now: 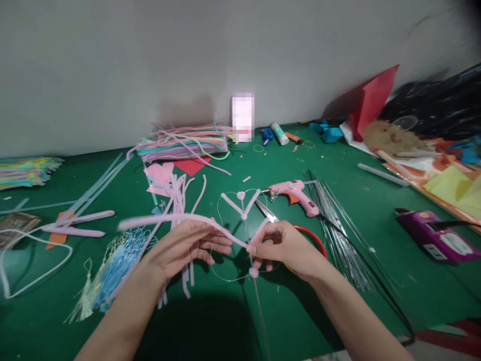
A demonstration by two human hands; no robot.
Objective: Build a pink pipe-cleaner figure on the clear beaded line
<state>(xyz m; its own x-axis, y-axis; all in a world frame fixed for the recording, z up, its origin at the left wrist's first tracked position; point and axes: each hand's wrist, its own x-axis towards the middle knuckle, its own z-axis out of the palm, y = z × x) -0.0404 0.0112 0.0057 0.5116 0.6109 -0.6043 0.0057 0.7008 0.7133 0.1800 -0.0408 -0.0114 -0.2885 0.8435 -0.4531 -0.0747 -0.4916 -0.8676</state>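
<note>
A long pale pink pipe cleaner (225,232) runs across both hands, its blurred far end sticking out to the left. My left hand (188,243) has it between thumb and forefinger, the other fingers loosely spread; the exact grip is partly hidden. With thumb and fingertips, my right hand (276,245) pinches the strip at a sharp bend, against the stem of a thin wire frame (256,301). This frame has a round wire loop, a pink V-shaped piece (244,215) and small pink knobs, one just below the right fingertips (253,272).
A pink glue gun (295,193), red-handled scissors (317,239) and wire stems (334,235) lie right. Cut pink strips (178,195), blue tassels (120,268) and a pipe cleaner bundle (184,143) lie left and behind. A purple device (438,235) sits far right.
</note>
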